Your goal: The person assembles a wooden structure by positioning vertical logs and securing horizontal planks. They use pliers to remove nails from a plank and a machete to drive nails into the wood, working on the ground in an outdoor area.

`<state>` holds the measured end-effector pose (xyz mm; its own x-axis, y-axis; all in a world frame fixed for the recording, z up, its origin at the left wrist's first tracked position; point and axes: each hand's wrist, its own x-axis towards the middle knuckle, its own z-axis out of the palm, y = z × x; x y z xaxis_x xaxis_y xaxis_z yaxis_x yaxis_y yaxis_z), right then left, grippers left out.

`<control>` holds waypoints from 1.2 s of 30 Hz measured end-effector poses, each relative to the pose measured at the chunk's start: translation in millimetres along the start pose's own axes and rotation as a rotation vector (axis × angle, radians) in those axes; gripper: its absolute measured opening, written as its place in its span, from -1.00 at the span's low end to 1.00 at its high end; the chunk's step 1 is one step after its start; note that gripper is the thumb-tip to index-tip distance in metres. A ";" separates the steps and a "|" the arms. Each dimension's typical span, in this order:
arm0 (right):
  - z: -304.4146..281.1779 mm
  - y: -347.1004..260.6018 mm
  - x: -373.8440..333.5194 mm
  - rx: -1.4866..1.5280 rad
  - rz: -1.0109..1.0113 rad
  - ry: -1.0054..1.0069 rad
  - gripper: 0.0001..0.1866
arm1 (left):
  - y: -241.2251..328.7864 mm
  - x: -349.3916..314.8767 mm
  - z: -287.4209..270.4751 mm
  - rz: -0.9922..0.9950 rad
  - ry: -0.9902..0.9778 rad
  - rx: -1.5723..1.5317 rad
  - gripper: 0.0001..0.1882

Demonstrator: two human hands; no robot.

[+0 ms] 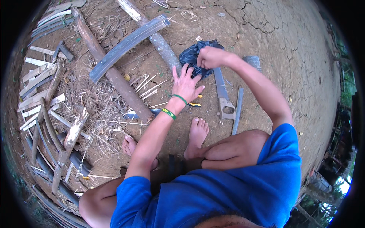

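Observation:
A crumpled black plastic bag point(189, 56) lies on the dirt at the end of a thick log point(164, 47). My right hand point(211, 57) is closed over the bag, its fingers curled into the plastic. My left hand point(185, 84), with bands around its wrist, is open; its spread fingertips reach the bag's near edge. Under the right forearm lies a handsaw point(222, 93), its pale handle toward me. Beside the left thumb is a yellow and black handle point(194, 105), partly hidden by that hand.
A long split grey piece point(129, 47) lies across two logs, one of them brown point(114, 78). Right of the saw are a narrow grey strip point(238, 110) and a short grey piece point(252, 62). Split slats point(38, 79), shavings point(102, 102) and branches point(72, 136) spread on the left.

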<state>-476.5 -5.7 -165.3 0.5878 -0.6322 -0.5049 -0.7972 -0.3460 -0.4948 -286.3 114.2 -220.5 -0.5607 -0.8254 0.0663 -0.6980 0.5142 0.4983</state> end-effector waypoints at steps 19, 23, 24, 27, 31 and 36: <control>14.3 -25.0 -36.8 0.878 0.077 0.383 -0.82 | 9.7 19.9 -32.4 -0.198 0.557 -0.691 -0.62; -3.9 -40.9 -51.2 0.966 0.077 0.450 -0.83 | 18.5 44.0 -55.6 -0.176 0.528 -0.924 -0.73; -10.1 -41.7 -51.4 0.918 0.024 0.446 -0.73 | 16.8 45.4 -64.0 -0.193 0.480 -0.971 -0.72; -31.1 -44.8 -71.3 0.882 0.168 0.456 -0.66 | -1.6 38.5 -76.8 -0.260 0.423 -0.976 -0.72; -9.8 4.6 -136.6 0.230 0.421 0.301 -0.59 | -72.6 11.9 -105.0 -0.310 0.600 -0.940 -0.75; 109.5 -36.0 -166.0 0.215 0.237 0.317 -0.78 | -176.7 -52.3 -134.5 -0.603 0.951 -0.803 -0.79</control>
<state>-530.2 187.6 -141.2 0.2942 -0.8694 -0.3969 -0.8383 -0.0353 -0.5441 -73.7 35.2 -195.8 0.4768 -0.8768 0.0614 -0.0941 0.0185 0.9954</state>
